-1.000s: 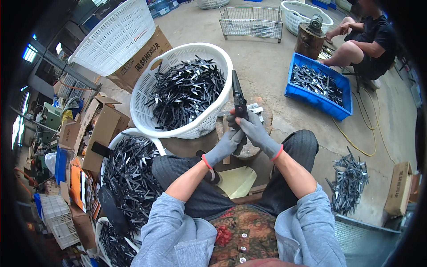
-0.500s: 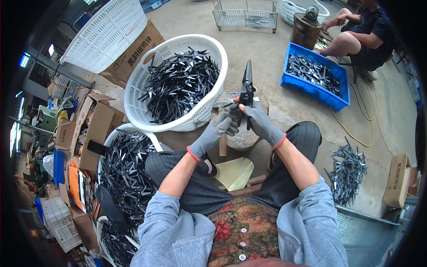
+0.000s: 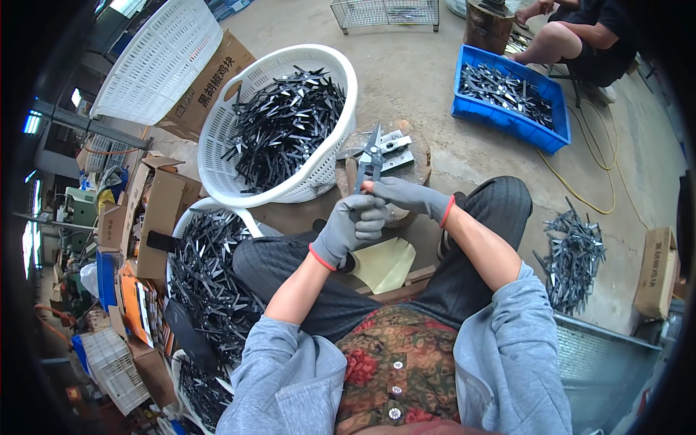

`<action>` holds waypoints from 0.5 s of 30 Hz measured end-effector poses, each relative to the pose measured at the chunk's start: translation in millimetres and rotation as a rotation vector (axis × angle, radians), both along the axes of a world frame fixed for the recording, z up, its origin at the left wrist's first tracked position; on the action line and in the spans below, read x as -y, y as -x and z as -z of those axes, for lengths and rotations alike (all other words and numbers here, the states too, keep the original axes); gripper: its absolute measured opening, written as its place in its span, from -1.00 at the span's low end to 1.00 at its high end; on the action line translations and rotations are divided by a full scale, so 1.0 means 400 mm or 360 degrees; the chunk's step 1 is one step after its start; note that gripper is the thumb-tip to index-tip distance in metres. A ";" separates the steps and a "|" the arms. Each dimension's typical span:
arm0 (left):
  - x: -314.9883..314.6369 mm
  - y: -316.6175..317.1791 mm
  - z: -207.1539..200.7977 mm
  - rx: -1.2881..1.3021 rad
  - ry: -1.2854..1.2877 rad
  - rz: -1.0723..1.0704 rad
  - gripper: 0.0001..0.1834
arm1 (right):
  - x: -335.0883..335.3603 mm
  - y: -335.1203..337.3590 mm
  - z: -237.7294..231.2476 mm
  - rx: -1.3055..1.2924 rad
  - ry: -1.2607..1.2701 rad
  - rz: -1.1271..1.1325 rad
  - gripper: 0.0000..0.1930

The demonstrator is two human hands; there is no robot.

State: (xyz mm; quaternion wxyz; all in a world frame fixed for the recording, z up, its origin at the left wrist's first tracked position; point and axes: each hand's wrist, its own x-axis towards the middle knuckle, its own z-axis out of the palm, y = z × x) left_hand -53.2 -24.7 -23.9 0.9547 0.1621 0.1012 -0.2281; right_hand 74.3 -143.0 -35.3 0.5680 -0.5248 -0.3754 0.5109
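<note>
My left hand (image 3: 355, 226), in a grey glove with a red cuff, is closed round the lower end of a scissors-like tool (image 3: 371, 159). The tool has dark arms, a grey pivot area and a pointed tip facing away from me. My right hand (image 3: 412, 197), gloved alike, pinches it with bare-looking fingertips near the left hand. Both hands are over the near side of a wooden stump (image 3: 420, 168). On the stump lie a metal plate fixture (image 3: 395, 143) and a hammer (image 3: 351, 174) with a wooden handle. The gloves hide the tool's lower end.
A white basket (image 3: 349, 94) heaped with black pointed blades stands front left; another (image 3: 250, 221) is by my left knee. A blue crate (image 3: 511, 129) of blades is front right, near a seated person (image 3: 573, 43). A blade pile (image 3: 573, 254) lies right.
Both hands have come down and nearer with the tool, which was raised over the stump. My left hand has closed round it. The hammer has shifted position on the stump, and the view has tilted slightly.
</note>
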 end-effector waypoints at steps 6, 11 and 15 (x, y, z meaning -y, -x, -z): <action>-0.053 -0.094 0.025 -0.0362 -0.3323 -0.0045 -0.53 | 0.089 -0.038 0.050 0.1549 0.0789 0.0077 -0.50; 0.010 -0.148 -0.076 -0.0043 -0.3391 -0.0919 -0.65 | 0.162 -0.046 0.010 0.1613 0.0753 0.0199 -0.59; 0.064 -0.186 -0.316 0.0687 -0.2504 -0.2264 -0.73 | 0.186 -0.049 -0.016 0.1583 0.0732 0.0217 -0.64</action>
